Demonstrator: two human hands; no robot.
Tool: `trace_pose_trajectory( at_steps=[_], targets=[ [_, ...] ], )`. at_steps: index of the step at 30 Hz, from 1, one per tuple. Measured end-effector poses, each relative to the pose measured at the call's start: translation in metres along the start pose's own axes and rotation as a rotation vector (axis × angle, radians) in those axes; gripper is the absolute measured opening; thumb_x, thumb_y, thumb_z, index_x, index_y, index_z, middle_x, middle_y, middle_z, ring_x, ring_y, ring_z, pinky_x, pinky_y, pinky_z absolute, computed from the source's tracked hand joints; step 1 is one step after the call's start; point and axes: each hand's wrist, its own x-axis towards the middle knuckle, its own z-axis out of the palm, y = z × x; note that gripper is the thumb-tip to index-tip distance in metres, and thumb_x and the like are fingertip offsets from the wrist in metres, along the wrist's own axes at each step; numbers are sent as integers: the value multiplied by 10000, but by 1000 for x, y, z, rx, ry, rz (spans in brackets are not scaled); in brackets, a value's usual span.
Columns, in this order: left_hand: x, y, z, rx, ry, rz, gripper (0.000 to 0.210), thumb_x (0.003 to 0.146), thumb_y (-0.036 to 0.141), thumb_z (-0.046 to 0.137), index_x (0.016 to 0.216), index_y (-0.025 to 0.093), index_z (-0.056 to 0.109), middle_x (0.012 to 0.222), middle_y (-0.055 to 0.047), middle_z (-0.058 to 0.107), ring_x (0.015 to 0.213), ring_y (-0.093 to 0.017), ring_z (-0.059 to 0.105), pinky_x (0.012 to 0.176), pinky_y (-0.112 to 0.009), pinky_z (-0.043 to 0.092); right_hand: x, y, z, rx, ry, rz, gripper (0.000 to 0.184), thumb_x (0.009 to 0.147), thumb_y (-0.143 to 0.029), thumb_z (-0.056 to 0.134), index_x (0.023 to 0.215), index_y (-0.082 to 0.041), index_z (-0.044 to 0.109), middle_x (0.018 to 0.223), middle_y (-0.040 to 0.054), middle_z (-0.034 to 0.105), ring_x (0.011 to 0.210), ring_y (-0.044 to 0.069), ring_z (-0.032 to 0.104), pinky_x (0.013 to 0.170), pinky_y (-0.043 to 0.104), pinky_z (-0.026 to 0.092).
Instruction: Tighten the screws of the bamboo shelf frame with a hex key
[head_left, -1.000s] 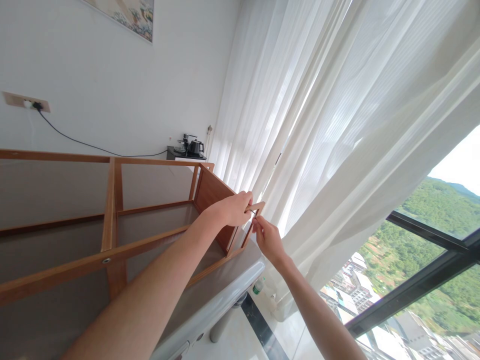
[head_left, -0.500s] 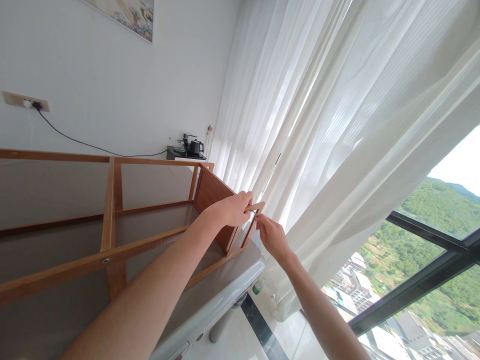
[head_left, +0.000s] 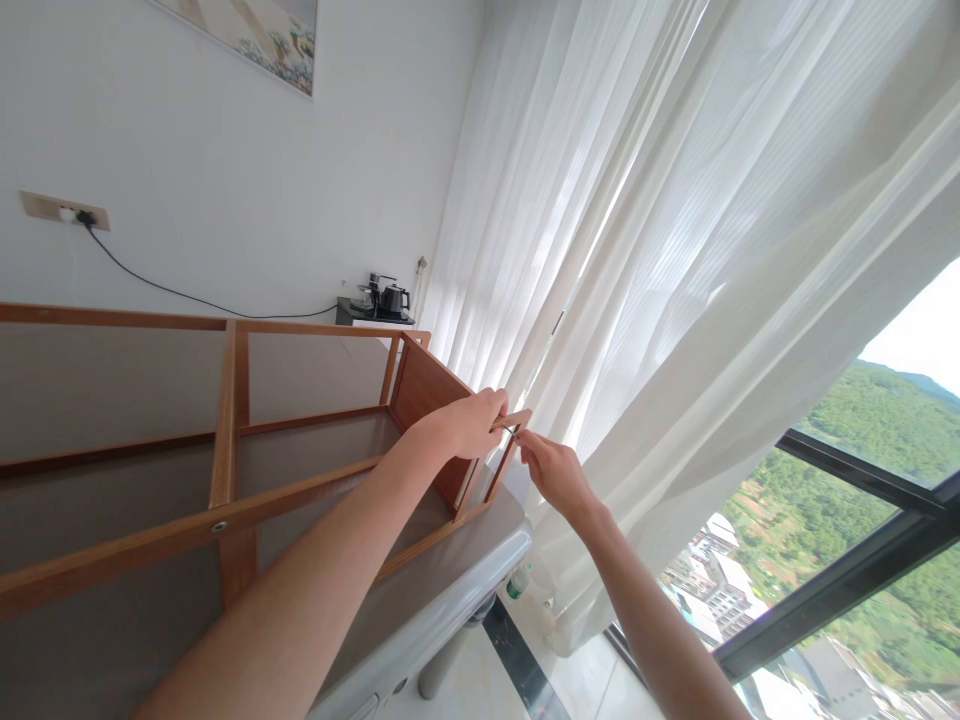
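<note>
A brown wooden shelf frame (head_left: 222, 410) lies on its side across a grey padded surface (head_left: 510, 515). Around the top of its far right end, my left hand (head_left: 474, 422) is closed on the wood, with the fingertips partly hidden. Just to the right, my right hand (head_left: 553, 464) pinches a thin metal tool (head_left: 511, 430) that looks like a hex key. Its tip reaches the frame's end rail beside my left fingers; where exactly it meets the wood is too small to tell. Below my left hand is the frame's solid end panel (head_left: 431, 410).
Behind the frame, a black coffee maker with a pot (head_left: 392, 298) stands on a small cabinet; its cord runs to a wall socket (head_left: 66, 210). White curtains (head_left: 600, 300) hang close to my right hand. A plastic bottle (head_left: 517, 580) stands on the floor below.
My right hand has shifted slightly right and down, and the metal tool shows a little more. My left hand keeps its hold on the frame. The view has moved slightly.
</note>
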Motion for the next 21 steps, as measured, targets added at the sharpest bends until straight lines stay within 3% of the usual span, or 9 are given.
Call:
trace_pose_trajectory(
  at_steps=[9, 21],
  targets=[
    [-4, 9, -7, 9, -20, -26, 141, 943, 255, 544, 1074, 230, 499, 1145, -82, 665, 861, -212, 666, 708, -326, 476, 9, 10, -15, -76, -30, -53, 253, 1012, -186, 429, 1035, -253, 672, 773, 21, 667, 598, 148, 564, 546, 265, 268],
    [-6, 8, -8, 9, -32, -25, 92, 939, 246, 524, 1015, 243, 472, 1135, -60, 640, 821, -203, 649, 657, -321, 449, 4, 10, 6, 104, -32, -32, 253, 1043, -232, 343, 1007, -237, 593, 749, -1, 670, 594, 151, 591, 628, 257, 419]
  ],
)
